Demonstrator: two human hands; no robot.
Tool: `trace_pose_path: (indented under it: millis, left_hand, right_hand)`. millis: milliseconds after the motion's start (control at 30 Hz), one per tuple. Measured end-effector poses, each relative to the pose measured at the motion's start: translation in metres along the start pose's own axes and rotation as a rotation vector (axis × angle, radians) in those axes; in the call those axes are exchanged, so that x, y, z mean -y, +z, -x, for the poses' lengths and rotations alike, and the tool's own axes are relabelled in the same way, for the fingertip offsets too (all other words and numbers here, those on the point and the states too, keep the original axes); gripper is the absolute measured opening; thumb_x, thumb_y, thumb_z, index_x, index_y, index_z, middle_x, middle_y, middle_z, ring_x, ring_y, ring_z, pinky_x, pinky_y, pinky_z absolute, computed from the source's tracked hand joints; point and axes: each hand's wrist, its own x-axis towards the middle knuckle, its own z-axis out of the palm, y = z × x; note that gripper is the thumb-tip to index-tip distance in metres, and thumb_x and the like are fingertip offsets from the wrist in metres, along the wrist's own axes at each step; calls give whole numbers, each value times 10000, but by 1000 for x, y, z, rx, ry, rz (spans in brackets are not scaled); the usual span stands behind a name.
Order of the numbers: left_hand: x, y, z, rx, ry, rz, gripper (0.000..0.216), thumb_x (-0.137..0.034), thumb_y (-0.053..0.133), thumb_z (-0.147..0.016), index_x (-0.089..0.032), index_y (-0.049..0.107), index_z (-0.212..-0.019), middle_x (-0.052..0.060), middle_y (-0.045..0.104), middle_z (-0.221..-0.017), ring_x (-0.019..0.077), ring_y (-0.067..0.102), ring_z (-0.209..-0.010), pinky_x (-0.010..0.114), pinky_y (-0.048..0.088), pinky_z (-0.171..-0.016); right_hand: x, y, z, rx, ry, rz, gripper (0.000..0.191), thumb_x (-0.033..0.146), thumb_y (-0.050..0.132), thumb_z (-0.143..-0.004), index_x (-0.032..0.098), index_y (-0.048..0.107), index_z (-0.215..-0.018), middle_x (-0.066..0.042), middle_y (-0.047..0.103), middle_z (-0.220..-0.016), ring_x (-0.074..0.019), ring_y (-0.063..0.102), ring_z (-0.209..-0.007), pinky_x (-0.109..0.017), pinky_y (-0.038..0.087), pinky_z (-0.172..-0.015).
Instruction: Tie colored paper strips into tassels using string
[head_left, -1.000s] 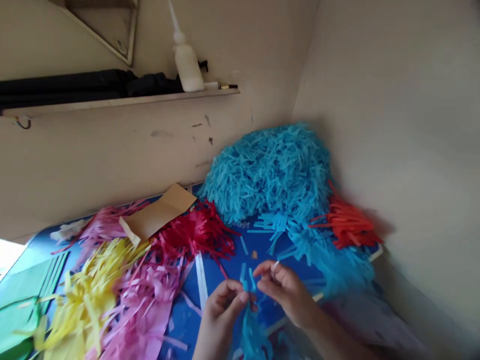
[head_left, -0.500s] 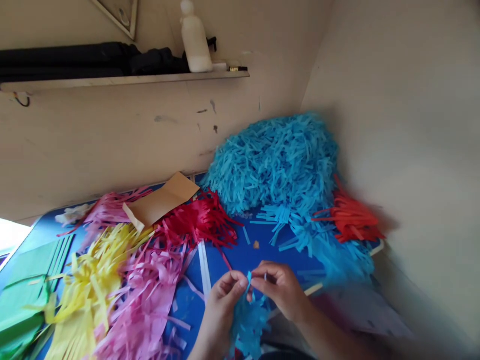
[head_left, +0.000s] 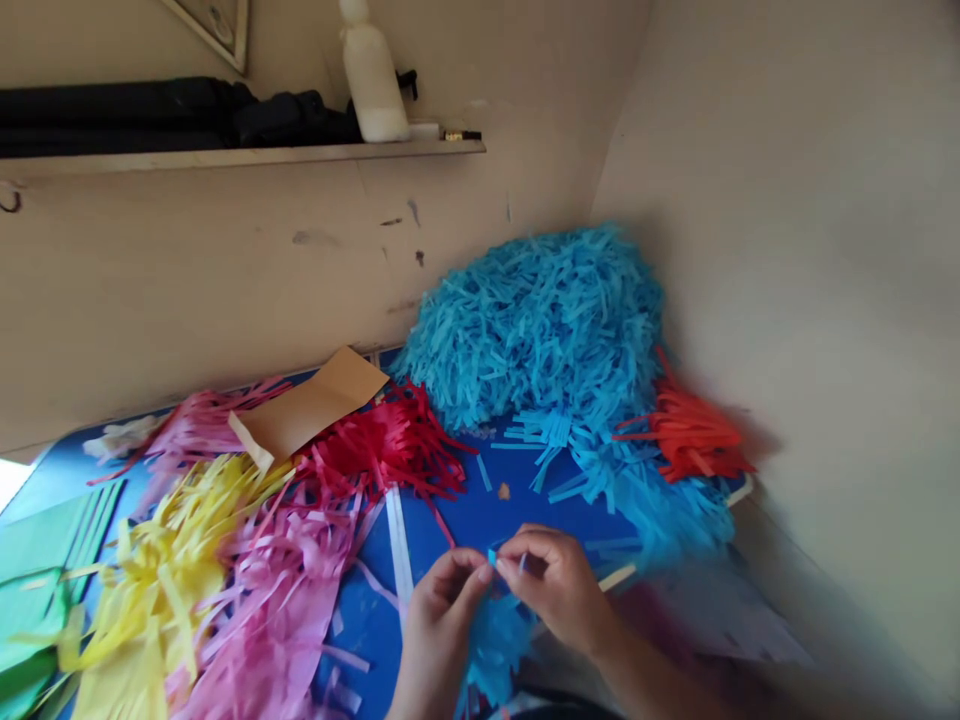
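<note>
Between my two hands, at the table's front edge, a small piece of blue paper fringe is pinched. My left hand is closed, thumb against index finger on the piece's left side. From the right, my right hand pinches the same piece with thumb and forefinger, and their tips almost meet. Below the hands hangs a bunch of blue fringed paper, partly covered by my left hand. Farther back, a large mound covered in blue paper fringe stands against the wall.
On the blue table lie pink fringe, yellow fringe, red fringe, green sheets and brown card. Orange-red fringe lies right. Above, a shelf holds a white bottle.
The view has shifted slightly, so the scene sits a little farther left. My fingertips have come closer together, and less of the blue piece shows between them.
</note>
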Motion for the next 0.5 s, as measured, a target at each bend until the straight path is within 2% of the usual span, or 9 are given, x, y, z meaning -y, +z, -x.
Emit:
trace_pose_path:
  millis: [133, 300, 400, 500]
  left_hand:
    - [10, -7, 1, -65, 163, -214, 336, -463, 818, -629, -186, 710, -787, 43, 708, -757, 207, 660, -749, 271, 538, -704]
    - [24, -17, 0, -122, 341, -361, 247, -468, 749, -718, -223, 726, -741, 62, 746, -813, 263, 702, -889, 325, 549, -862]
    - [29, -17, 0, -187, 414, -445, 234, -428, 758, -718, -246, 749, -866, 66, 768, -913, 278, 713, -933, 352, 556, -879]
    - [25, -13, 2, -179, 533, -516, 177, -352, 741, -744, -267, 758, -898, 56, 778, -923, 273, 723, -923, 390, 532, -939]
  right_hand:
    - [-1, 4, -1, -54, -24, 1, 112, 186, 585, -757, 193, 661, -676, 10, 622, -653, -112, 549, -598, -211, 423, -575]
    - [-7, 10, -2, -109, -41, -31, 100, 176, 562, -728, 194, 597, -636, 31, 565, -609, -102, 518, -564, -204, 397, -541]
    - [-8, 10, 0, -133, -80, -1, 98, 162, 554, -736, 197, 590, -651, 28, 566, -625, -106, 528, -577, -205, 404, -548]
    - [-5, 8, 4, -118, -179, 75, 90, 149, 555, -754, 202, 597, -695, 17, 585, -660, -116, 555, -611, -216, 434, -591]
